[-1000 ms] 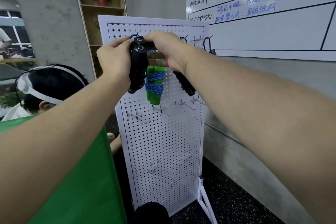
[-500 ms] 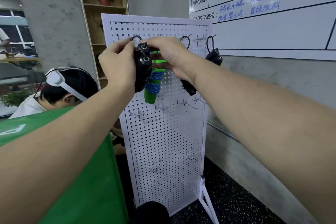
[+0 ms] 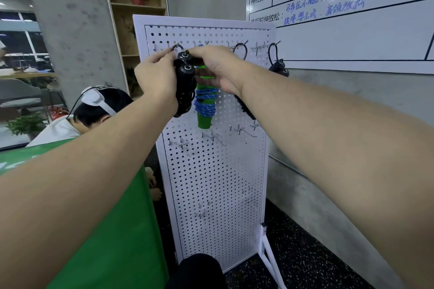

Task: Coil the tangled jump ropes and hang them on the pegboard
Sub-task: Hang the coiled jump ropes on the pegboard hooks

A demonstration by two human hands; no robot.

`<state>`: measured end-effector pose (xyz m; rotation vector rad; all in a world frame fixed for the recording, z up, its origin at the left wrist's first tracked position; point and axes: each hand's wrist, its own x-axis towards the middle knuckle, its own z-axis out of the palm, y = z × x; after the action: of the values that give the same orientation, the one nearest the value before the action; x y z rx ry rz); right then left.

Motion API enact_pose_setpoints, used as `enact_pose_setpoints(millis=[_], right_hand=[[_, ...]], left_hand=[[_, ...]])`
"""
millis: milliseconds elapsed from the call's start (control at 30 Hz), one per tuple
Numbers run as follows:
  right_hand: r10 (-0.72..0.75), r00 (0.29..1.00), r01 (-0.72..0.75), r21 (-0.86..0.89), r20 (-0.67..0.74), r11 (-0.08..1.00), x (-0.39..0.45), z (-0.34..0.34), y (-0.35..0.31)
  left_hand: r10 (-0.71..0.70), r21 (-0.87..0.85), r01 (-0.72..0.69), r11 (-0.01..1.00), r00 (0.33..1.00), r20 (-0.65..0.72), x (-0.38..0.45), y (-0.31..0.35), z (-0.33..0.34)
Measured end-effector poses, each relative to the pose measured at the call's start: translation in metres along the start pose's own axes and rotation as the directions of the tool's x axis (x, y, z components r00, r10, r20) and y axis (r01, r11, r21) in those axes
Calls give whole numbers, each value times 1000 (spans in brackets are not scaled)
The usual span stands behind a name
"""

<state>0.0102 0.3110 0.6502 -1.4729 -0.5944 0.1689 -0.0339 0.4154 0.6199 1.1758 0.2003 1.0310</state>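
Note:
A white pegboard point(image 3: 211, 171) stands upright in front of me. My left hand point(image 3: 156, 80) grips a coiled black jump rope point(image 3: 185, 87) by its handles, held against the board's top row of hooks. My right hand point(image 3: 218, 68) pinches the top of that same bundle near a hook. Behind it hangs a green-handled rope wound with blue cord point(image 3: 205, 108). Another black rope point(image 3: 244, 105) hangs further right, partly hidden by my right wrist. A third black rope point(image 3: 278, 68) hangs at the board's right edge.
Bare metal hooks point(image 3: 244, 130) stick out mid-board. A green-covered table point(image 3: 105, 230) is on my left. A person point(image 3: 98, 110) wearing a white headband crouches behind it. A whiteboard point(image 3: 352, 19) covers the wall on the right. The pegboard's foot point(image 3: 270, 260) rests on dark speckled floor.
Both hands have shifted slightly with the black bundle near the top hooks, and the handle ends now face me. The crouching person's head has shifted.

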Motion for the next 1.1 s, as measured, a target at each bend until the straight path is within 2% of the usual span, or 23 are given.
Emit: enact_pose_setpoints(millis=[200,333,467,533,633,733,800,900,1100], right_hand=[[-20,999,20,-7,-35,1000,3,4,2],[-76,994,80,53,-84,995,0,4,18],[-143,980,156,89,-136,984,-25,-12,46],[-127,978,144,90,-165,986,-42,-22,68],[-58,978,70,49,-200,996,-68,-49,115],[56,969,-55,9,-240,998,-95,-89,171],[151,951,-162,-18,-269,987,-110,-117,210],[311,900,-331,-16,-307,943,-131,-163,272],[568,749,-594,33,-342,804,-174,-244,389]], left_hand=[[6,63,-7,998,1000,14,3,0,-3],[121,107,-122,987,993,17,-33,-16,-10],[260,227,-290,930,954,151,-83,-61,-26],[271,318,-336,887,934,233,-109,-94,-36],[127,408,-272,872,929,348,-149,-151,-43],[-124,488,-118,865,892,435,-181,-205,-36],[-283,549,-49,834,817,502,-201,-238,-29],[-420,598,-4,801,708,568,-232,-286,-17],[-657,759,25,651,521,546,-275,-401,-2]])
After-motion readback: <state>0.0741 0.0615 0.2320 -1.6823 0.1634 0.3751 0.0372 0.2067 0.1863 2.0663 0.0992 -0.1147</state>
